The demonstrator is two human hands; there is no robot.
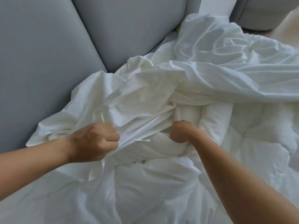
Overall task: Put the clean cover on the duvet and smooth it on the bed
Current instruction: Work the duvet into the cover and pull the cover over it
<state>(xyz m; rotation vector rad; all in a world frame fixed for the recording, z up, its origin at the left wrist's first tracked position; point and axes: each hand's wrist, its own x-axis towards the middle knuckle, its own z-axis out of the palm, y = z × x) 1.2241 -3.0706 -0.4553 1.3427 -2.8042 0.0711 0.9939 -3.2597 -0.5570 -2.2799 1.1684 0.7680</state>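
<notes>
Our left hand [94, 141] and right hand [181, 132], fingers curled tight, each grip the white cover [145, 94] bunched over the quilted duvet [250, 135].

Two bare forearms reach in from the lower left and lower right of the frame toward its centre. The left hand [95, 141] is a tight fist, back upward, fingers [112, 138] clenched on the white cover [145, 126]. The right hand [181, 132], wrist bent downward, grips the same cloth.
</notes>
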